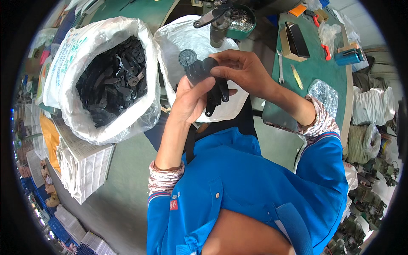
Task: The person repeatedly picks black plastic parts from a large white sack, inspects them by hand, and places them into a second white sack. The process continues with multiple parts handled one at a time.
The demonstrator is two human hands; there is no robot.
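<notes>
Several black lever-shaped parts (198, 72), each with a round head and a narrow arm, are stacked together in my left hand (191, 102). One round disc-like head (187, 58) sticks out at the stack's upper left. The narrow arms hang down past my left fingers, and small holes show at their tips. My right hand (240, 71) pinches the round end of the stack between thumb and fingers. Beneath both hands lies a white woven sack (178, 35). Just above stands a dark metal post (219, 33), with another black lever part (208, 19) at its top.
At left, an open white sack (149, 95) holds many black parts. A green bin (251, 27) of small metal pieces stands behind the post. On the green table (271, 95) at right lie a wrench (280, 67), a yellow-handled tool (297, 77) and a cardboard box (288, 47). White plastic crates (92, 172) stand lower left.
</notes>
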